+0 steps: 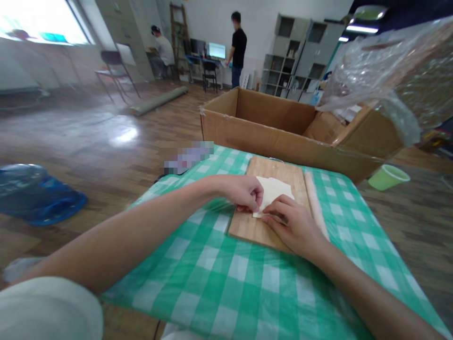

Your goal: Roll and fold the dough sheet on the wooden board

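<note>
Dough (275,188) on board (255,230), checkered cloth (198,269); carton (269,126) beyond.

left hand (248,193), right hand (293,221) pinching pale sheet (274,189); wooden board (249,231) beneath; checked tablecloth (219,278) below

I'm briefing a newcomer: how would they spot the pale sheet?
Find the green-and-white checked tablecloth, then the wooden board on it. The pale sheet lies on that board, with the left hand and right hand at its near edge. Unlike the narrow rod beside the board, it is broad and flat.
</note>
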`<state>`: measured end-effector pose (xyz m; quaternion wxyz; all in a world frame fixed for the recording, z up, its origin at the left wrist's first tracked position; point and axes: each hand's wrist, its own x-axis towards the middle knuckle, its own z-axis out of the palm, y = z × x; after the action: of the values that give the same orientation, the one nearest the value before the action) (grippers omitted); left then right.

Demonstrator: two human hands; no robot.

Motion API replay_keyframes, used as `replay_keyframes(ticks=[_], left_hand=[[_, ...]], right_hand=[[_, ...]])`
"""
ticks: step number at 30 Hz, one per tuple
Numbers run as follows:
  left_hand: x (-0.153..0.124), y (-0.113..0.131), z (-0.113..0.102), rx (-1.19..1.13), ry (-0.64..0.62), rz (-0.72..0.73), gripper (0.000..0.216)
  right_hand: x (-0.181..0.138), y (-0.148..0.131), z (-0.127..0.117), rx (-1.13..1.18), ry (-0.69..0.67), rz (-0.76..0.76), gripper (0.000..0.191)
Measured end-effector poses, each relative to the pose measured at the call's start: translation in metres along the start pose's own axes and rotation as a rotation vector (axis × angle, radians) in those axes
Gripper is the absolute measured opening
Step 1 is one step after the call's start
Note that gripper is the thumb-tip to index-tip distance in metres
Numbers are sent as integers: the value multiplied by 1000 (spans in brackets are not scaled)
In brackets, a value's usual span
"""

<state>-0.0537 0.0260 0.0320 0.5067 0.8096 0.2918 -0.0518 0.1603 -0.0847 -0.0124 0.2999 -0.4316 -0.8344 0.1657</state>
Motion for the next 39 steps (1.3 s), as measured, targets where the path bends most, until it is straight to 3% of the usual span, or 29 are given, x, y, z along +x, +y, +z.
replay_keyframes(ticks=[9, 23, 32, 39], left_hand=[[-3, -2, -4, 49, -62, 62, 27], [-5, 6, -2, 133, -56, 28, 15], [-4, 10, -4, 162, -49, -47, 21], [-5, 14, 2, 208, -6, -11, 28]], right_hand=[[6, -6, 4, 59, -26, 56, 11], [7, -5, 2, 50, -50, 85, 9], [5, 0, -1, 145, 16, 145, 8], [2, 12, -7, 162, 64, 197, 8]])
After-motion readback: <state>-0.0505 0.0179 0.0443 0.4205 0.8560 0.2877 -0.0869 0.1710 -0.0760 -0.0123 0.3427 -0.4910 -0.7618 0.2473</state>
